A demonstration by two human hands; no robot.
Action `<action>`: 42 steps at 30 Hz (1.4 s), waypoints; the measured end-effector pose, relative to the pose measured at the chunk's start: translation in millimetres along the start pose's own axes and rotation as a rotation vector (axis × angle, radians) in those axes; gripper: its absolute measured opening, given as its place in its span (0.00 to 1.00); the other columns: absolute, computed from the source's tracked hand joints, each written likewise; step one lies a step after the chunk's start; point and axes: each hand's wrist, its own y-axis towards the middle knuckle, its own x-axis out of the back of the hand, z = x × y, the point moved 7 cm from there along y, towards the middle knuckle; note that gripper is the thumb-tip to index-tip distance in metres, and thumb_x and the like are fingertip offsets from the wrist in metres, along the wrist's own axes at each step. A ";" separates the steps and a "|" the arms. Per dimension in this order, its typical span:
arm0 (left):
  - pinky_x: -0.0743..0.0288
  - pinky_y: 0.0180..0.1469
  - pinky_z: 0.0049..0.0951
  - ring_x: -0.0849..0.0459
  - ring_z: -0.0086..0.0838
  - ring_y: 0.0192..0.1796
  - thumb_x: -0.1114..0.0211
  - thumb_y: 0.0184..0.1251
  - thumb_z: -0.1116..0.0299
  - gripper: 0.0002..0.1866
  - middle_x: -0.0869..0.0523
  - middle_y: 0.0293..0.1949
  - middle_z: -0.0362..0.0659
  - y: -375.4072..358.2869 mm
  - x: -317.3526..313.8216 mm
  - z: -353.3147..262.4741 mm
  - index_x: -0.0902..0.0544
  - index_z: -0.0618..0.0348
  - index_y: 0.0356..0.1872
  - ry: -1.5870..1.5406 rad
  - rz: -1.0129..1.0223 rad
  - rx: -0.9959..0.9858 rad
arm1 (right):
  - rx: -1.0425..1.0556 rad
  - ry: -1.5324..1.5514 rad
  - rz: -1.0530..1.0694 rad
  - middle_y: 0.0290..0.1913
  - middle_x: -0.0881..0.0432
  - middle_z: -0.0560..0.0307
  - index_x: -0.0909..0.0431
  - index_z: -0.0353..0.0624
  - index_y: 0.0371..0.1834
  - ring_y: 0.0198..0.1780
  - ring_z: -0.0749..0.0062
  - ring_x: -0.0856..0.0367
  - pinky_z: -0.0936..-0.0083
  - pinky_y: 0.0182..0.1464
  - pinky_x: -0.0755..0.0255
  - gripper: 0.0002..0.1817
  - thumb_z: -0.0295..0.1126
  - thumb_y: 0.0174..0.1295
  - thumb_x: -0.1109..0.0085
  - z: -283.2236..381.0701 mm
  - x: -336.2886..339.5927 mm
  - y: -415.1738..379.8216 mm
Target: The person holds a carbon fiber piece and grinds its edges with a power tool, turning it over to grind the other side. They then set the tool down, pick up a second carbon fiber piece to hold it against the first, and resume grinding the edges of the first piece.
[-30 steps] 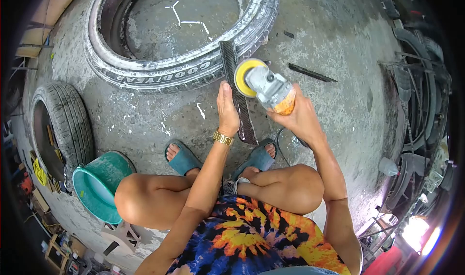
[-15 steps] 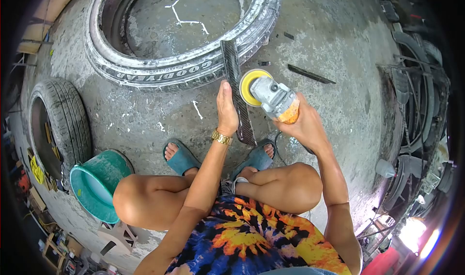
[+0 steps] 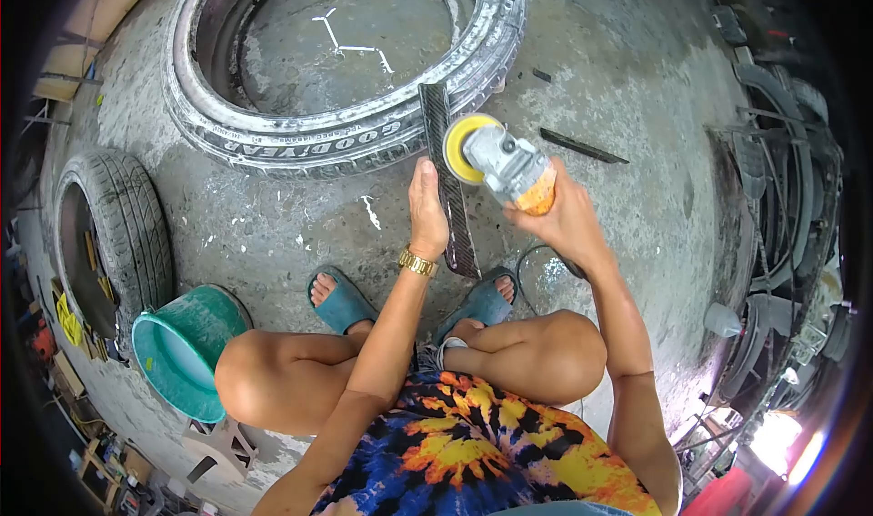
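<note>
My left hand (image 3: 427,214) is closed on a long, narrow strip of dark carbon fibre (image 3: 457,230), thumb side up along its left edge. The strip's far end overlaps the sidewall of a big tyre (image 3: 300,143) in this view; its near end points down between my feet. An orange and grey angle grinder (image 3: 502,160) is gripped in my right hand (image 3: 571,220), fingers wrapped round the body. Its yellow disc (image 3: 452,157) meets the strip's right edge, a little beyond my left fingertips.
Dark offcuts, including a long thin strip (image 3: 584,146), lie on the concrete floor to the right. A cable (image 3: 522,263) runs near my right foot. Left of my knee stand a green bucket (image 3: 214,311) with whitish liquid and an upright tyre (image 3: 136,225). Car parts (image 3: 773,307) line the right side.
The grinder has shifted slightly left and away from me, its disc now closer against the strip. The strip and my left hand have moved down a little.
</note>
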 end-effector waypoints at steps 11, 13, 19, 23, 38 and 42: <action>0.30 0.56 0.35 0.26 0.32 0.45 0.59 0.88 0.49 0.28 0.21 0.41 0.47 -2.2 -5.6 -10.2 0.24 0.68 0.48 -0.017 0.035 -0.048 | -0.031 -0.037 0.029 0.38 0.13 0.35 0.30 0.38 0.47 0.46 0.35 0.14 0.54 0.44 0.21 0.31 0.44 0.50 0.21 1.4 -0.2 -7.8; 0.30 0.56 0.35 0.25 0.33 0.46 0.59 0.88 0.49 0.28 0.20 0.42 0.48 -1.7 -3.5 -6.3 0.24 0.69 0.49 0.009 0.044 -0.030 | 0.001 0.029 -0.010 0.39 0.13 0.35 0.30 0.38 0.48 0.46 0.36 0.13 0.54 0.45 0.21 0.32 0.44 0.49 0.21 3.2 0.8 4.8; 0.30 0.56 0.34 0.24 0.34 0.47 0.60 0.88 0.50 0.29 0.19 0.45 0.49 -0.7 -2.9 1.9 0.23 0.71 0.53 0.028 0.052 -0.021 | 0.025 0.088 -0.147 0.40 0.12 0.37 0.29 0.37 0.51 0.47 0.37 0.13 0.54 0.46 0.21 0.33 0.42 0.49 0.20 -3.3 10.3 9.1; 0.16 0.28 0.26 0.16 0.24 0.30 0.56 0.83 0.40 0.29 0.17 0.37 0.42 3.5 -0.7 11.7 0.24 0.59 0.54 0.028 -0.006 -0.086 | 0.009 0.089 -0.074 0.42 0.12 0.37 0.28 0.37 0.53 0.49 0.38 0.13 0.56 0.47 0.21 0.34 0.43 0.49 0.20 -2.7 11.8 -1.0; 0.30 0.62 0.38 0.20 0.38 0.53 0.60 0.87 0.49 0.30 0.17 0.47 0.52 -5.8 -4.0 1.0 0.23 0.73 0.54 -0.045 0.056 0.112 | -0.026 0.082 -0.061 0.39 0.12 0.36 0.29 0.36 0.48 0.47 0.36 0.13 0.54 0.47 0.21 0.31 0.43 0.50 0.21 3.7 1.2 15.3; 0.15 0.29 0.27 0.15 0.24 0.31 0.57 0.84 0.41 0.30 0.16 0.36 0.42 7.9 2.2 15.3 0.25 0.62 0.57 0.082 0.064 -0.116 | -0.005 0.048 -0.050 0.41 0.12 0.35 0.28 0.36 0.49 0.48 0.37 0.13 0.55 0.48 0.21 0.31 0.43 0.50 0.21 3.6 3.1 15.6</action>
